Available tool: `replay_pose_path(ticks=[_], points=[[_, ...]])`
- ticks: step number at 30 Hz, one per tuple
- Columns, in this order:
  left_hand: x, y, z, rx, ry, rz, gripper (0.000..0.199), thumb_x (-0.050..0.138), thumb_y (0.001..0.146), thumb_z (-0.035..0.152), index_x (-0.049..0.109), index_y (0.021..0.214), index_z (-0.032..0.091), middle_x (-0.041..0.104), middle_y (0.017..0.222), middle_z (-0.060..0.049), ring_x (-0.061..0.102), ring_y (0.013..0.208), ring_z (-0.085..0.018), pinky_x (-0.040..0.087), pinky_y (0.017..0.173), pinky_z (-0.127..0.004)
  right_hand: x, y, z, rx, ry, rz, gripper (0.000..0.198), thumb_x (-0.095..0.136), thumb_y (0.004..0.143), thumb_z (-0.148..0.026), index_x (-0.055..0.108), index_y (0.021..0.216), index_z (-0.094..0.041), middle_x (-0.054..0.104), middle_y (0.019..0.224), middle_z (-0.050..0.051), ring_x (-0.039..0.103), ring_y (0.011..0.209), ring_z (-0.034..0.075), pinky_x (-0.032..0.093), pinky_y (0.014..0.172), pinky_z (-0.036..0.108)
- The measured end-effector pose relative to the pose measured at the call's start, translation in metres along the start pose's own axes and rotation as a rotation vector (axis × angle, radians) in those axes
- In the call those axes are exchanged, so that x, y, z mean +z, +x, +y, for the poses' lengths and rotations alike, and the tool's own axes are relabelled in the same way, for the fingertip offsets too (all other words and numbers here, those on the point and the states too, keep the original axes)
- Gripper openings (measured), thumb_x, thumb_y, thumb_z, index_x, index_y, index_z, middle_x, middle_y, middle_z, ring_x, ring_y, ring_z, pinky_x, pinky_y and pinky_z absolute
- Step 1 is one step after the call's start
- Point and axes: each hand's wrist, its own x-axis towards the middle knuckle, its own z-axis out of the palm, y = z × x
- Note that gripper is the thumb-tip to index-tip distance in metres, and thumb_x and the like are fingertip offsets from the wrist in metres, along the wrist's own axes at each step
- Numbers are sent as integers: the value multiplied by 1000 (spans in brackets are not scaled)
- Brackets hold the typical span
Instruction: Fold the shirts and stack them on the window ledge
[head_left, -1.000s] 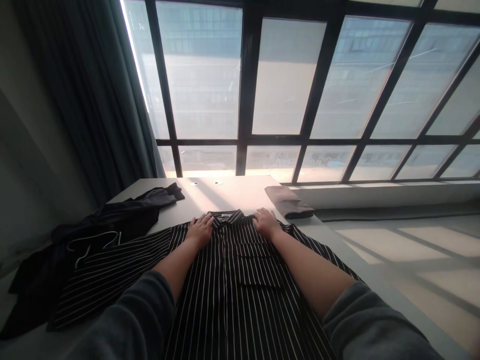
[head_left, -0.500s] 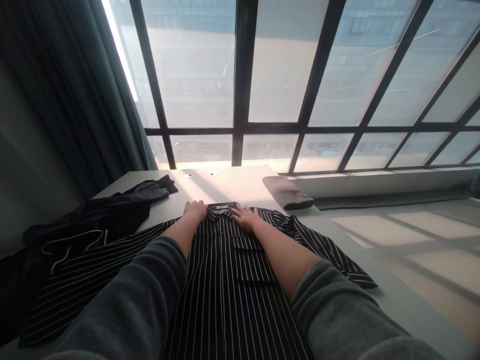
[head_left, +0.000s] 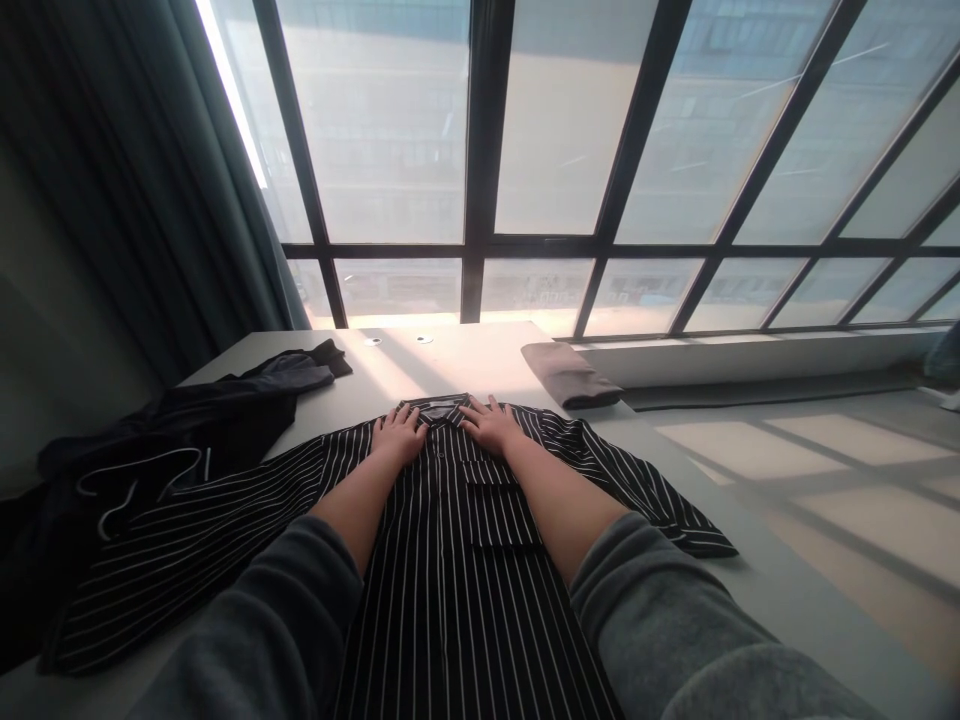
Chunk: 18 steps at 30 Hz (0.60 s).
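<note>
A black shirt with thin white stripes (head_left: 450,560) lies spread front-up on a pale table (head_left: 465,365), collar at the far end, sleeves out to both sides. My left hand (head_left: 400,437) rests flat on the shirt just left of the collar, fingers apart. My right hand (head_left: 491,424) lies flat on the shirt just right of the collar, fingers spread. Neither hand grips the cloth. A chest pocket (head_left: 501,500) shows beside my right forearm. Both arms wear grey sleeves pushed up.
A dark garment with white drawstrings (head_left: 165,440) is heaped on the table's left side. A folded grey-brown cloth (head_left: 570,375) sits at the far right corner. A large window with dark frames (head_left: 480,170) fills the back, a curtain (head_left: 135,200) hangs at left, floor lies at right.
My two hands have slid inward from the shoulders toward the collar. The view has shifted slightly, and the shirt's right sleeve now shows fully.
</note>
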Motion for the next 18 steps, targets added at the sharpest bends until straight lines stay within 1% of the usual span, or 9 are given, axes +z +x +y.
replay_pose_path(ticks=[3, 5, 7, 9, 11, 13, 15, 17, 18], points=[[-16, -17, 1, -27, 5, -35, 67, 26, 106, 54, 31, 166, 24, 14, 177, -8, 19, 162, -33, 20, 128, -61, -11, -14, -12, 10, 2, 77, 60, 30, 109, -58, 43, 161, -33, 10, 178, 0, -1, 163, 34, 6, 128, 64], [-28, -42, 0, -22, 12, -38, 67, 26, 107, 52, 33, 166, 21, 13, 176, -10, 17, 162, -34, 18, 128, -63, -18, -31, -23, 31, 3, 148, 55, 33, 109, -47, 49, 157, -26, 15, 177, 7, 4, 163, 32, 11, 128, 60], [-36, -75, -12, 7, 22, -39, 66, 28, 106, 53, 37, 164, 22, 16, 176, -8, 19, 162, -34, 19, 128, -63, -20, -59, -30, 43, 3, 206, 52, 39, 106, -39, 51, 154, -22, 22, 174, 12, 11, 162, 32, 12, 128, 59], [-39, -111, -36, 33, 40, -29, 65, 29, 107, 51, 36, 165, 23, 19, 175, -8, 21, 161, -33, 19, 127, -64, -18, -96, -26, 22, -10, 224, 52, 48, 103, -38, 53, 153, -24, 30, 171, 12, 18, 160, 33, 13, 128, 60], [-40, -143, -70, 44, 71, -39, 63, 29, 107, 51, 36, 165, 27, 23, 175, -7, 25, 160, -34, 23, 125, -66, -13, -141, -5, 10, -74, 189, 51, 51, 101, -41, 57, 149, -27, 35, 169, 11, 25, 158, 36, 15, 125, 66], [-38, -167, -106, 13, 99, -98, 61, 31, 107, 50, 37, 164, 30, 28, 174, -6, 29, 159, -34, 28, 124, -64, -8, -184, 28, 98, -151, 121, 56, 52, 100, -42, 53, 153, -27, 37, 168, 14, 33, 154, 38, 21, 123, 67], [-35, -179, -134, -7, 132, -116, 60, 34, 106, 48, 39, 163, 32, 30, 173, -5, 30, 159, -33, 30, 124, -61, -5, -217, 68, 290, -249, 77, 55, 51, 100, -43, 54, 153, -28, 39, 167, 14, 35, 152, 40, 26, 120, 69], [-31, -182, -150, -27, 148, -81, 58, 34, 106, 47, 41, 162, 32, 32, 172, -5, 30, 159, -32, 31, 124, -59, -5, -238, 105, 473, -338, 140, 50, 45, 103, -43, 58, 150, -31, 41, 165, 13, 36, 151, 41, 27, 118, 70], [-29, -181, -154, -38, 145, -56, 58, 33, 107, 46, 42, 162, 32, 33, 172, -6, 31, 158, -32, 32, 124, -58, -6, -244, 120, 534, -371, 187, 48, 43, 104, -42, 60, 148, -31, 42, 165, 13, 38, 150, 41, 27, 117, 71]])
